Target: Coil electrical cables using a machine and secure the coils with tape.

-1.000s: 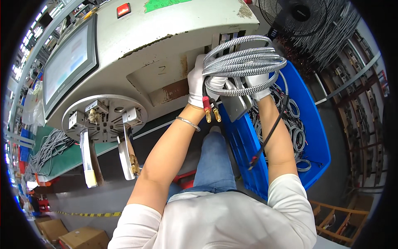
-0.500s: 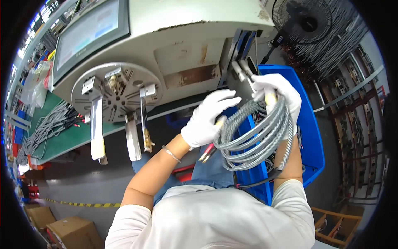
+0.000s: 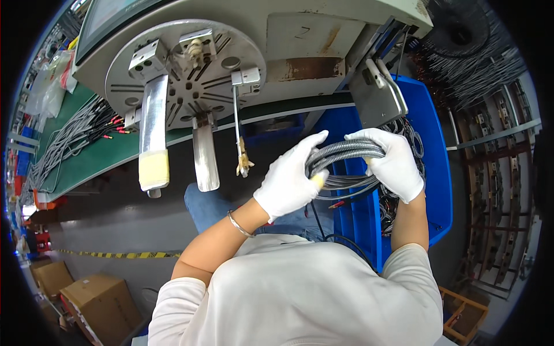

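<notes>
Now pinching a round grey braided-cable coil (image 3: pixel 345 150) with white-gloved left hand (image 3: pixel 292 181), previously spread-fingered, and white-gloved right hand (image 3: pixel 397 164); likely steadier two-handed.

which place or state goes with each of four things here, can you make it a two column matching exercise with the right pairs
Things
1. grey braided cable coil
2. round slotted metal disc
3. big blue plastic bin
4. loose grey cables with red-marked ends

Places or states
A. beside the right forearm, with cables inside
B. lying on the green tabletop
C. between the white-gloved left hand and white-gloved right hand
D. mounted on the pale boxy machine

Pairs: 1-C, 2-D, 3-A, 4-B
</notes>
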Tool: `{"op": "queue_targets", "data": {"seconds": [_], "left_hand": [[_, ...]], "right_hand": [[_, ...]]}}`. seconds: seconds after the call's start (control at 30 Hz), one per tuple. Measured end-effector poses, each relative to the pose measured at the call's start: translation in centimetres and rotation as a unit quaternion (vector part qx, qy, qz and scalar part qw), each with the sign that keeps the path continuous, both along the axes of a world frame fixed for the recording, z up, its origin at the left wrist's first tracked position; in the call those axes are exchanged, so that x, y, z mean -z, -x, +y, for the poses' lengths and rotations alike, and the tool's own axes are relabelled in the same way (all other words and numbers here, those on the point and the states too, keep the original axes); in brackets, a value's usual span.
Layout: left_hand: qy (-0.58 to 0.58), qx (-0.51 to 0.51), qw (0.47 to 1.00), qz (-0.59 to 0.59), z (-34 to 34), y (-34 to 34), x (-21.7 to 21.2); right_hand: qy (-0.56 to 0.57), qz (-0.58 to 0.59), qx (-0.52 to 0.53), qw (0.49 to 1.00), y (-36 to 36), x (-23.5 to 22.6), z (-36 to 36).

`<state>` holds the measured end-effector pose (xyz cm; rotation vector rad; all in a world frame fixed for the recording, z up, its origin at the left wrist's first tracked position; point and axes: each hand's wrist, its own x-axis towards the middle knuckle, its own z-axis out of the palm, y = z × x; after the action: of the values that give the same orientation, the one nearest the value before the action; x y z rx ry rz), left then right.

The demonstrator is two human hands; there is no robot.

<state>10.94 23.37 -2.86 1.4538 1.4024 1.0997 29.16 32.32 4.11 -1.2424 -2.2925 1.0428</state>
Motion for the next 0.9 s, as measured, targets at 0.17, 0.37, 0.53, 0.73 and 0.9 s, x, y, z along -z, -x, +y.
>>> {"op": "queue_targets", "data": {"seconds": [0.17,0.37,0.53,0.73,0.9], "left_hand": [[-0.139,-0.086,0.957,0.238,0.4,1.1,1.7],[0.107,0.032,0.947,-0.302,0.9,3.3,0.1],[0.119,0.111,0.953,-0.256,0.9,3.8,-0.3],[0.202,0.046,0.952,-0.224,0.3,3.9,0.5],[-0.017,-0.112,0.989,0.1,0.4,1.3,1.2]], "right_hand": [[0.192,0.108,0.062,0.973,0.6,0.0,0.3],[-0.018,0.049,0.004,0.999,1.5,2.6,0.7],[0.037,0.052,-0.08,0.995,3.1,2.3,0.4],[0.1,0.021,-0.013,0.995,3.6,2.6,-0.1],[-0.208,-0.043,-0.094,0.973,4.8,5.4,-0.2]]}}
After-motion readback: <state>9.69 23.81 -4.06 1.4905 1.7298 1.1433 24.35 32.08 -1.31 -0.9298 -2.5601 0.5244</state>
